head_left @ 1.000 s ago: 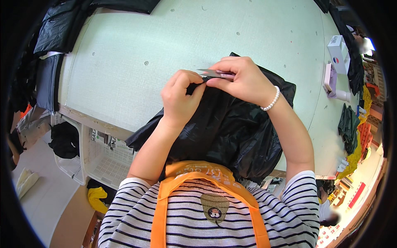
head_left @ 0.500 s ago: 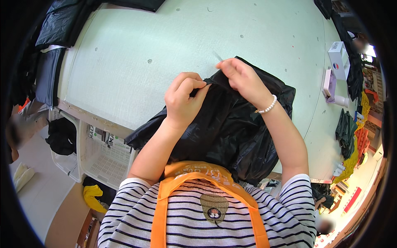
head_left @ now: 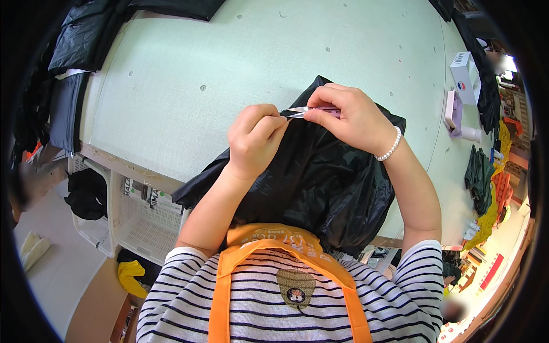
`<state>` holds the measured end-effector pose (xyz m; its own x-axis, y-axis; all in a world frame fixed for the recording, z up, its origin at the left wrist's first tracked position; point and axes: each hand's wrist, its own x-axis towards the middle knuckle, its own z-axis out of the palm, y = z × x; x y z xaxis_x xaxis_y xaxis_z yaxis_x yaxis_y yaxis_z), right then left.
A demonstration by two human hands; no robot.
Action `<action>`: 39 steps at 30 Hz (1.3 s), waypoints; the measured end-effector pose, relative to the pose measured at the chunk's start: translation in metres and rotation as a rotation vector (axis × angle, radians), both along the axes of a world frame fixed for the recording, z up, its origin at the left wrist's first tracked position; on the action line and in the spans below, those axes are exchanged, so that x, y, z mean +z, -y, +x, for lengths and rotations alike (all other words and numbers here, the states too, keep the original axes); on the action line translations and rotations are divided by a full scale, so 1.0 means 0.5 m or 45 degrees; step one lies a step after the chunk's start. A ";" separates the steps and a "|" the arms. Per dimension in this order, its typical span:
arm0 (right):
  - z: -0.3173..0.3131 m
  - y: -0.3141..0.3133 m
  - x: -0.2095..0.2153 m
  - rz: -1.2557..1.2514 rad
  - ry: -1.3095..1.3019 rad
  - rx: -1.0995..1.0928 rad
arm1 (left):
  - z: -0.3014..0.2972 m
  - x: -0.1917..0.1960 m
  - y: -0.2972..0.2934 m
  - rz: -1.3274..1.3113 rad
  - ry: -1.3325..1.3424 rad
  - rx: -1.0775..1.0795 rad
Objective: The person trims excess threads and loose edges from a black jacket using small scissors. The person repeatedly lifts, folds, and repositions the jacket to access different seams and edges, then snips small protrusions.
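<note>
At the far left we see folded black cloth [head_left: 83, 40] on the edge of the pale surface [head_left: 171, 86], with a dark grey folded stack [head_left: 67, 111] just below it. Under that edge we find a white basket [head_left: 117, 217], with a black bundle [head_left: 87, 191] at its left part, and lower down a yellow cloth [head_left: 131, 277].

Moving right, we come to our left hand [head_left: 257, 136], its grip pinched on the gathered upper edge of a black garment [head_left: 303, 183]. The garment lies crumpled over the near edge of the surface, in front of our orange apron [head_left: 274, 237]. Beside the left fingertips, at the pinched edge, we see the slightly parted blades of small snips [head_left: 298, 109], pointing left.

The grip of our right hand [head_left: 354, 117] is closed around their purplish handle, above the garment; we wear a white beaded bracelet [head_left: 390, 147] on that wrist. Farther right we see a purple-and-white object [head_left: 453, 111] just beside a white box [head_left: 466, 77], and a dark crumpled cloth [head_left: 479, 177] nearer us.
</note>
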<state>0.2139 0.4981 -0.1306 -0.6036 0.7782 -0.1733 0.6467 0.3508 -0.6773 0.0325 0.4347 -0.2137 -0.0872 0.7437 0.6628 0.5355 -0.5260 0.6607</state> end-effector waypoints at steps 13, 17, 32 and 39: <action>-0.065 0.065 0.059 0.541 0.503 -0.036 | 0.009 0.000 0.009 0.067 -0.109 -0.017; -0.068 0.071 0.063 0.524 0.540 -0.032 | 0.014 -0.001 0.006 0.113 -0.123 -0.010; -0.084 0.110 0.064 0.723 0.656 -0.049 | 0.025 -0.001 0.019 0.099 -0.126 0.001; -0.094 0.137 0.051 0.952 0.681 -0.065 | 0.032 -0.005 0.025 0.099 -0.095 0.013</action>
<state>0.1672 0.4295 -0.1049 -0.5497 0.8237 0.1392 0.8353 0.5392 0.1077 0.0486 0.4223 -0.2163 -0.0428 0.6893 0.7232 0.5874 -0.5682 0.5763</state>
